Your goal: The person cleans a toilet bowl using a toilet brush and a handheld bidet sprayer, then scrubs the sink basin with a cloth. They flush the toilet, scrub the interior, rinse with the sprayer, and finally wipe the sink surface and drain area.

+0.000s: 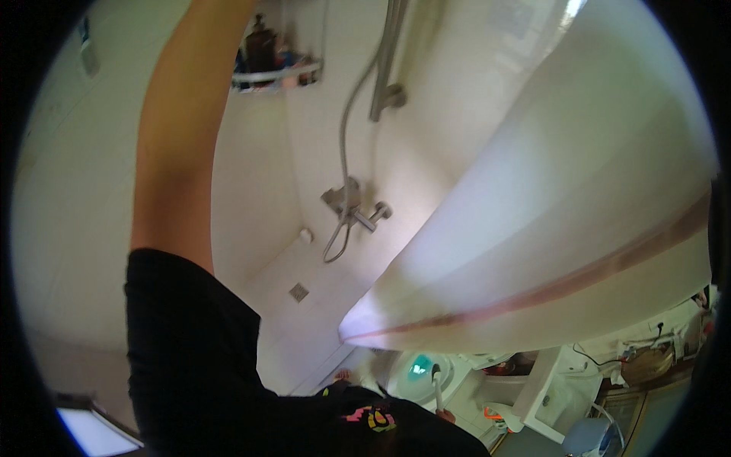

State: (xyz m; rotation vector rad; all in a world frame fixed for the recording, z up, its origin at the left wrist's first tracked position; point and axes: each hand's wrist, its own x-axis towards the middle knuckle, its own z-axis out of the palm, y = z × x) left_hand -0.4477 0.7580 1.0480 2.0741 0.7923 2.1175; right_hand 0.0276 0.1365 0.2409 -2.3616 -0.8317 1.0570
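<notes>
My left arm is raised along the left side of the view, and its hand is out of view beyond the top edge. Low in the picture, partly hidden by my black shirt, my right hand (445, 416) grips the white handle of a brush (438, 391). The brush's dark head is over the open toilet bowl (411, 388), where blue-green water shows; whether it touches the bowl cannot be told. A large white shower curtain (514, 228) with a pinkish band hangs across the right side, its lower corner above the toilet.
A shower mixer (348, 203) with a metal hose is on the tiled wall, below a shower rail (385, 68). A corner shelf (280, 74) holds bottles. A drain (298, 292) lies in the floor. At lower right are a washbasin (562, 388) and a grey-blue container (588, 437).
</notes>
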